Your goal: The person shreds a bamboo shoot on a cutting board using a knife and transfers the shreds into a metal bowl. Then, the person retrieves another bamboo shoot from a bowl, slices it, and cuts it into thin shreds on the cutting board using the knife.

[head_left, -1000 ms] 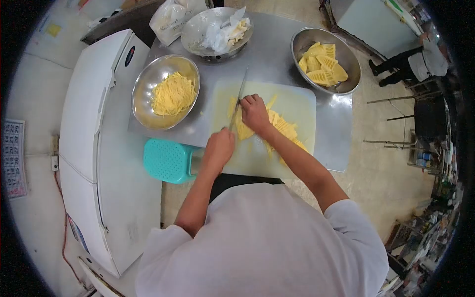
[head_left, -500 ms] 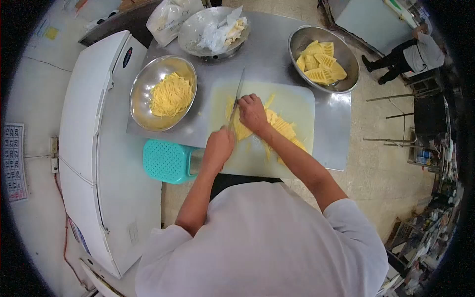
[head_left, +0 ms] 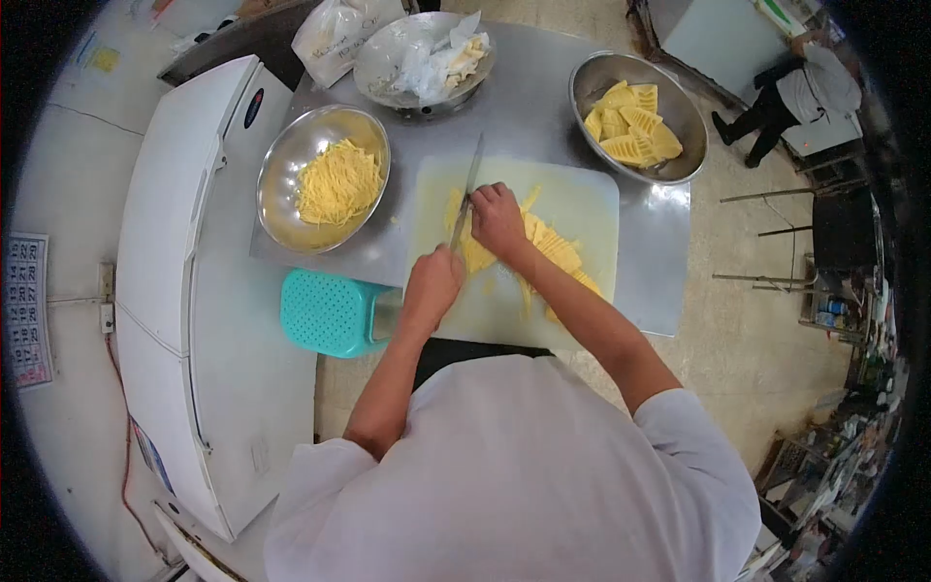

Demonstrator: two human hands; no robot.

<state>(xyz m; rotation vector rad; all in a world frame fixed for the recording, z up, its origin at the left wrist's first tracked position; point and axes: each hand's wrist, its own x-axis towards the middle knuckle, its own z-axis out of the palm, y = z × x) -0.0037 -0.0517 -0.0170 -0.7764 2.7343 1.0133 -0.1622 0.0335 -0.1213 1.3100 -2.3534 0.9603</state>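
Knife [head_left: 472, 173] — one — sits clenched in left hand [head_left: 433, 282]; right hand [head_left: 498, 217] rests on yellow slices [head_left: 555, 248], grip unclear — three bowls [head_left: 279, 184] [head_left: 381, 66] [head_left: 585, 82], one board [head_left: 587, 204].

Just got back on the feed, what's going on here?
A person is at a cutting board, left hand gripping a knife. The right hand is on the yellow pieces, probably bamboo shoot, close beside the blade. Cut pieces lie spread on the board. A metal bowl of thin yellow shreds stands to the left; another bowl, upper right, holds larger ribbed chunks.
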